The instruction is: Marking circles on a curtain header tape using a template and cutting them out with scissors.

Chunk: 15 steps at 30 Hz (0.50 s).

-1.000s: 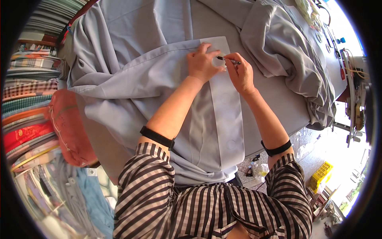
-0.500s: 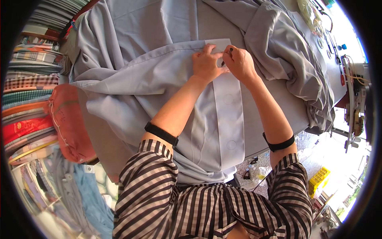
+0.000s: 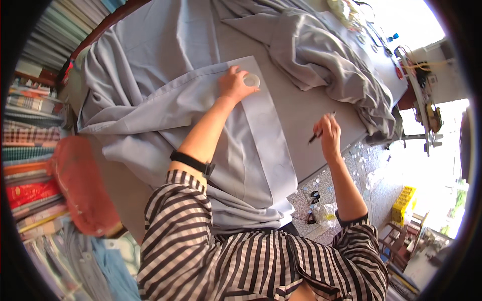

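My left hand (image 3: pixel 235 86) rests on the grey cloth (image 3: pixel 196 110), its fingers and thumb gripping a white ring (image 3: pixel 251 80). The ring lies flat near the top end of a paler, smooth strip (image 3: pixel 268 138) along the cloth's right edge. Off to the right, my right hand (image 3: pixel 329 135) is raised away from the cloth, closed round a dark pen-like stick (image 3: pixel 312 138). That stick's tip points down and to the left. Any circles marked on the strip are too faint to make out clearly now.
More grey cloth (image 3: pixel 321 55) is bunched along the table's far right. Folded fabrics (image 3: pixel 30 125) are stacked at the left beside a red bundle (image 3: pixel 83 185). A yellow basket (image 3: pixel 403 205) stands beyond the speckled floor (image 3: pixel 346 180), which has scraps on it.
My right hand has lifted away from the ring and moved right and nearer, carrying the dark stick. My left hand still holds the ring at the strip's top end. The whole view has shifted.
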Tool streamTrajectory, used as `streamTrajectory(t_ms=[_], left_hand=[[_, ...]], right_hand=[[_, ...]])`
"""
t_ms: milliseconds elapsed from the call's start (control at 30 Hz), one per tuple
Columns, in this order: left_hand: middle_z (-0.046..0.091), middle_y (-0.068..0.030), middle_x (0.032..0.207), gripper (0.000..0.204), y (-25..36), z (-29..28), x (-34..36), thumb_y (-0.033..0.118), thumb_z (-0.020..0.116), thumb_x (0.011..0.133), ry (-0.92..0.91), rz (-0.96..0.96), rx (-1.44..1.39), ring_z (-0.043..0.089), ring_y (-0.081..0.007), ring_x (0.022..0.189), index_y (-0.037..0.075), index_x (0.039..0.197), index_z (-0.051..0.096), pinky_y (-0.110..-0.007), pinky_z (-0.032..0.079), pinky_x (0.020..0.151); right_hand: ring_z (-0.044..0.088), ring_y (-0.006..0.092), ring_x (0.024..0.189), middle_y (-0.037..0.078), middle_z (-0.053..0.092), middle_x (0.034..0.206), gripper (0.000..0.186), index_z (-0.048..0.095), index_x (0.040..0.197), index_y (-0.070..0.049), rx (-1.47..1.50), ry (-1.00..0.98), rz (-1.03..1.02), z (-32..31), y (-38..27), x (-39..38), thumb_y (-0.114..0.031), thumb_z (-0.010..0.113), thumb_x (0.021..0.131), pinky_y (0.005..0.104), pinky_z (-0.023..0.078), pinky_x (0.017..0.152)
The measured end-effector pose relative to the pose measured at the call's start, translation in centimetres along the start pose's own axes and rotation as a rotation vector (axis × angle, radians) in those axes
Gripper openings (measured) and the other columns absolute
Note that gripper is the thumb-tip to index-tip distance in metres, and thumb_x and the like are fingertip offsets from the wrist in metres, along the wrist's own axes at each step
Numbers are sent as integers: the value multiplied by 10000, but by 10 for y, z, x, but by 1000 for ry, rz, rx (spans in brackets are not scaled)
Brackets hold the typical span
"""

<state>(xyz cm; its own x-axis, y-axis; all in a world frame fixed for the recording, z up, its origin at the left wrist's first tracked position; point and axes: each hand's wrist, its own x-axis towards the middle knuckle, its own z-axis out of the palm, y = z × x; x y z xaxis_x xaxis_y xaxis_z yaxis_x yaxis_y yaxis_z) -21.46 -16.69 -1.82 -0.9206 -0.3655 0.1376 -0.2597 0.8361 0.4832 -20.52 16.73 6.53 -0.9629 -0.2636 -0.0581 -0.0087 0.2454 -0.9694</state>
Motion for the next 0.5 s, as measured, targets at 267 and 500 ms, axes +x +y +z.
streamTrajectory(t_ms=[267,500], left_hand=[[614,-154,1237,665,151,9,-194,334,869,676,-549,293,-823,647,-296,1072,52,1226,622,-379,526,915],[518,-147,1345,809,226,8,-321,300,832,733,-322,371,-531,658,-261,990,72,1406,445,-393,543,853]], right_hand=[[408,66,473,-10,501,602,288,605,912,-15,118,-68,429,-57,21,-163,-268,513,1016,226,308,428],[406,40,489,-25,535,644,294,622,813,-50,391,-173,533,-104,39,-230,-277,571,992,211,283,429]])
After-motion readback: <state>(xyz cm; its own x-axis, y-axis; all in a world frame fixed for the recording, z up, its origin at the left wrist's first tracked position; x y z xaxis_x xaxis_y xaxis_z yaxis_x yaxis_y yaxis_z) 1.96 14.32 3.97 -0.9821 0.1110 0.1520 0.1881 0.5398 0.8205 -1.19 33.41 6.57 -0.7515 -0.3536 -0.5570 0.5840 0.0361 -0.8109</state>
